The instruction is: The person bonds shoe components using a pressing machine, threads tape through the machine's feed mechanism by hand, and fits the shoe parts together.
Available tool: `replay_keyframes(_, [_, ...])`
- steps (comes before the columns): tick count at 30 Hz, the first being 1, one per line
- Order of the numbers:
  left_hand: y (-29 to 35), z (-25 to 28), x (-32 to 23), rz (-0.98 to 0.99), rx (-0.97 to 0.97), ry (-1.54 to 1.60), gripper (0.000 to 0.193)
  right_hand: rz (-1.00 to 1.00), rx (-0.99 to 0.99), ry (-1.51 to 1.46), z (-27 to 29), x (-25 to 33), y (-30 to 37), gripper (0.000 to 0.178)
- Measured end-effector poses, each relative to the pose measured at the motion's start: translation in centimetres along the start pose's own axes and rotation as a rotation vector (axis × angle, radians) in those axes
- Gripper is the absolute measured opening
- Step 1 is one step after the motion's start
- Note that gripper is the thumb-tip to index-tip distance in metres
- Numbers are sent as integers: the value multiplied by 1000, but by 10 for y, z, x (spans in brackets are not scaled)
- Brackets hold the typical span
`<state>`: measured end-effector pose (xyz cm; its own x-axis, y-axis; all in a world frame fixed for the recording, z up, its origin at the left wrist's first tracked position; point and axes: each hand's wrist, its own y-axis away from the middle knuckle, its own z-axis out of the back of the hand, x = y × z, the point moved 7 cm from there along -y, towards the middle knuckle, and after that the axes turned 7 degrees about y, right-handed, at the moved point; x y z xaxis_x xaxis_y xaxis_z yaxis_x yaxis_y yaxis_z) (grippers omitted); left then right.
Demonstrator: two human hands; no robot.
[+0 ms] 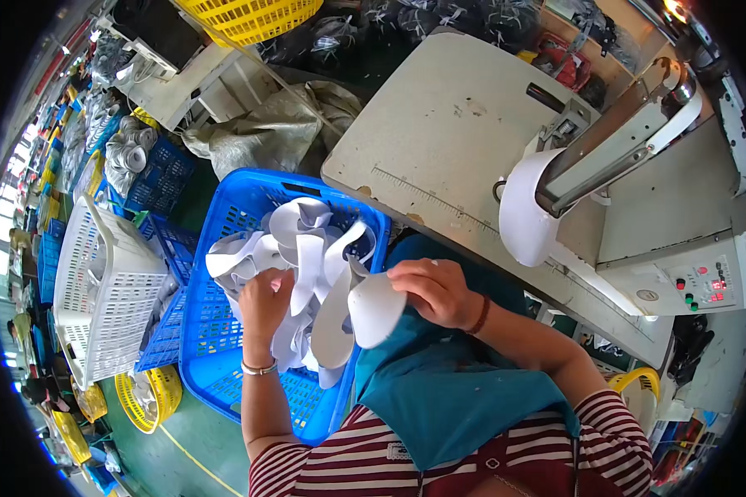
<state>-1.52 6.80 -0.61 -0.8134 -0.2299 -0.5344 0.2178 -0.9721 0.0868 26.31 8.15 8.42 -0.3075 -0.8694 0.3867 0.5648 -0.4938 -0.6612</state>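
Head view: wide fisheye, left unit of a head-worn pair. Faces down, upright, over the wearer's striped shirt at the lower edge. Left hand and right hand sit near centre, close to lens. Blue basket left of centre, worktable upper right. Straight edges bow; corners black.
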Motion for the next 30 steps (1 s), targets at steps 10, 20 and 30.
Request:
replay_keyframes(10, [16, -67, -130, -5, 699, 1428, 57, 107, -173, -30, 50, 26, 8, 26])
replay_keyframes(20, [16, -47, -182, -92, 583, 1595, 54, -509, 8, -998, 47, -19, 49, 15])
replay_keyframes(30, [36, -17, -226, -525, 503, 1241, 67, -942, -44, -1040, 23, -33, 51, 38])
